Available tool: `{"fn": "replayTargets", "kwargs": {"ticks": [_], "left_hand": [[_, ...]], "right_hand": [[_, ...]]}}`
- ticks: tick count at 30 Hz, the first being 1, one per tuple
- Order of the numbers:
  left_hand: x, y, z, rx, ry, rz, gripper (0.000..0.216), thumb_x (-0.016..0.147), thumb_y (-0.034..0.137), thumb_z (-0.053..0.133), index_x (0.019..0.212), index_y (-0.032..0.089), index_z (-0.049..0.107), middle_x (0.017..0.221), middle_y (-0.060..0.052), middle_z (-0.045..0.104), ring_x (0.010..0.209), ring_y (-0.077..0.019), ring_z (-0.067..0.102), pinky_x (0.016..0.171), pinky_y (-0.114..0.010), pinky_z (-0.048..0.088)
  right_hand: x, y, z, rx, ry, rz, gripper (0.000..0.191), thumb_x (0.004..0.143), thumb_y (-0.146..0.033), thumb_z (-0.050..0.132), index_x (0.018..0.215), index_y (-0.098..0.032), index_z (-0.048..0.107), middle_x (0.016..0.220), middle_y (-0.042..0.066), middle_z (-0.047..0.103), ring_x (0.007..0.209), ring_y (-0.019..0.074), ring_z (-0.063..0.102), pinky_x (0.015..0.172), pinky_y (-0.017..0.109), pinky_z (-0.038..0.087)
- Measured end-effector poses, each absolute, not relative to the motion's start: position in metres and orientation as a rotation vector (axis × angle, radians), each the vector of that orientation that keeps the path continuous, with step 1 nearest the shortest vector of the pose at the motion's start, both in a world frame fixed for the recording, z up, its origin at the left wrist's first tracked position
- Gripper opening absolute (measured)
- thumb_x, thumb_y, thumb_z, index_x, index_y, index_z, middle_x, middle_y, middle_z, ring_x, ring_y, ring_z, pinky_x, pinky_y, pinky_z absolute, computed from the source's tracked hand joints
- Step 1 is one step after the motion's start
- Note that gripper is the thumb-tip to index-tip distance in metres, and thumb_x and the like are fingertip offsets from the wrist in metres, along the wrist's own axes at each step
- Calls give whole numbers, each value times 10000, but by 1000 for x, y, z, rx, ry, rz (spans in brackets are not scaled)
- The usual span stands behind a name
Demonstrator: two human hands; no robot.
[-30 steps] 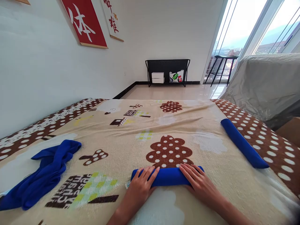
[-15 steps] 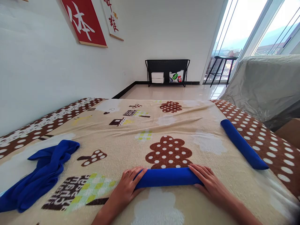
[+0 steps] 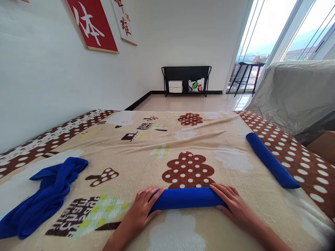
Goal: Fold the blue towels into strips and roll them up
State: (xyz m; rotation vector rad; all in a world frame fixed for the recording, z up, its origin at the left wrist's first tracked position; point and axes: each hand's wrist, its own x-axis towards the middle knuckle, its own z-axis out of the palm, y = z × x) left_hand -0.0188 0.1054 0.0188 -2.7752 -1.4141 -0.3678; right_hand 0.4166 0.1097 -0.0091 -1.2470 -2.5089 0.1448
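A rolled blue cloth (image 3: 187, 198) lies crosswise on the patterned blanket (image 3: 136, 170), close in front of me. My left hand (image 3: 148, 205) is wrapped over its left end, fingers on top and thumb along the near side. At its right end my right hand (image 3: 230, 200) grips in the same way. A second rolled blue cloth (image 3: 272, 162) rests slantwise to the right, touched by neither hand. Off to the left a crumpled blue cloth (image 3: 52, 191) lies loosely heaped.
The blanket's brown polka-dot border (image 3: 300, 160) runs along the right. A white wall with hanging scrolls (image 3: 91, 26) is on the left. Beyond the bed stand a black rack (image 3: 187, 73), a stool (image 3: 247, 76) and a sheet-covered piece of furniture (image 3: 300, 94).
Both hands and the rolled cloth between them stay in nearly the same place. Only a slight shift of the whole view shows.
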Motion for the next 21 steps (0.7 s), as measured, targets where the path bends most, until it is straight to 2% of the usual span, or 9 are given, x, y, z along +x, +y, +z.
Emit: {"fn": "replayTargets", "kwargs": {"ticks": [7, 11, 16, 19, 21], "left_hand": [[-24, 110, 21, -2859, -1513, -393, 620, 963, 417, 567, 1525, 376, 310, 1441, -17, 555, 1284, -222, 516, 1067, -375, 397], [-25, 112, 24, -2876, -1523, -416, 623, 948, 379, 597, 1514, 377, 337, 1415, -22, 583, 1264, -222, 538, 1059, -381, 402], [-21, 108, 30, -2836, -1502, -388, 616, 942, 329, 604, 1506, 365, 359, 1376, -47, 610, 1249, -241, 551, 1049, -414, 393], [-15, 103, 38, -2835, -1499, -393, 664, 920, 282, 635, 1512, 357, 345, 1347, -46, 631, 1221, -234, 577, 1040, -415, 400], [-6, 97, 47, -2874, -1526, -394, 653, 899, 271, 664, 1487, 351, 391, 1338, -38, 641, 1206, -230, 594, 1041, -419, 404]], "right_hand": [[419, 115, 0, -1293, -2416, 386, 583, 944, -447, 573, 1496, -363, 403, 1459, 55, 535, 1315, 245, 518, 1074, 448, 452], [420, 118, 8, -1294, -2405, 397, 531, 915, -435, 623, 1428, -357, 509, 1372, 65, 609, 1237, 251, 576, 1049, 464, 470], [419, 115, 29, -1246, -2425, 342, 501, 913, -356, 634, 1405, -360, 534, 1233, 52, 688, 1113, 223, 642, 981, 415, 517], [422, 111, 55, -1272, -2412, 444, 476, 919, -414, 623, 1387, -376, 547, 1250, 33, 679, 1128, 215, 641, 981, 392, 524], [428, 107, 80, -1283, -2407, 536, 461, 917, -476, 612, 1367, -388, 561, 1282, 18, 662, 1146, 213, 639, 988, 381, 528]]}}
